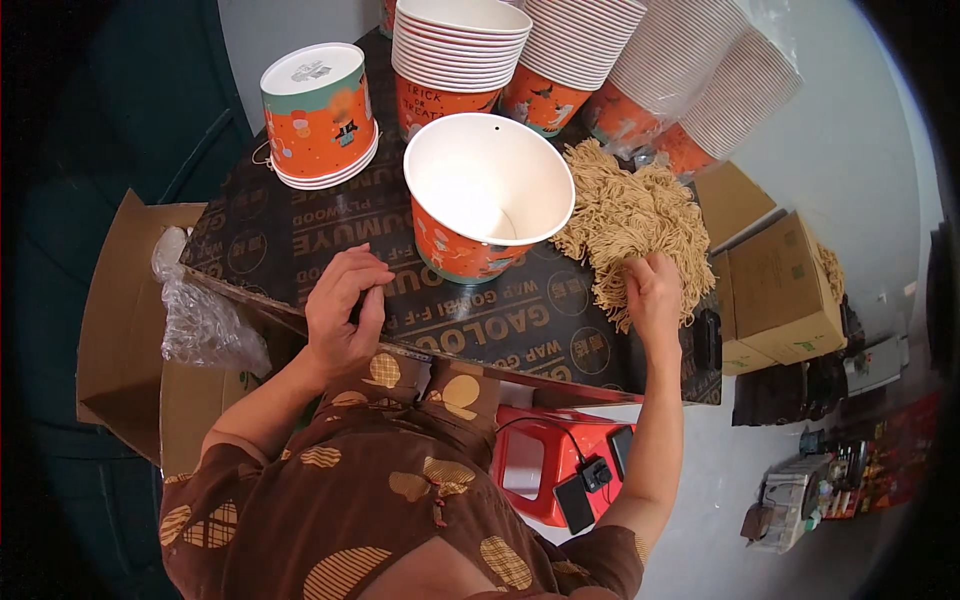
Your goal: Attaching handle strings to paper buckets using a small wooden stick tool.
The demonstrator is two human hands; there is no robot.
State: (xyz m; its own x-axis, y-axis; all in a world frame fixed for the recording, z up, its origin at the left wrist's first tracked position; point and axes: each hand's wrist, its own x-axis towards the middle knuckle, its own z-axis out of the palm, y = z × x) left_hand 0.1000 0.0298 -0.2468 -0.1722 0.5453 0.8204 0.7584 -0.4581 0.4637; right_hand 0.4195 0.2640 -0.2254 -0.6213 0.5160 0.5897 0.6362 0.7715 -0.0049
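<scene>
An orange-printed paper bucket point(452, 245) stands upright on the dark tabletop in front of me, its white inside facing up and a small hole near the far rim. My left hand point(345, 308) is by the table's near edge, left of the bucket and apart from it. Its fingers are loosely curled together, and nothing shows in them. To the right of the bucket lies a heap of tan cords point(640, 215). At the heap's near side my right hand point(652, 292) pinches some cord; the exact strands are hidden by the fingers.
Upside-down nested buckets point(318, 120) stand at the back left. Tall bucket stacks point(460, 50) line the far side, some in clear plastic. Cardboard boxes point(785, 290) flank the table, with crumpled plastic point(205, 320) at left. A red stool point(525, 465) below holds phones and a small black device.
</scene>
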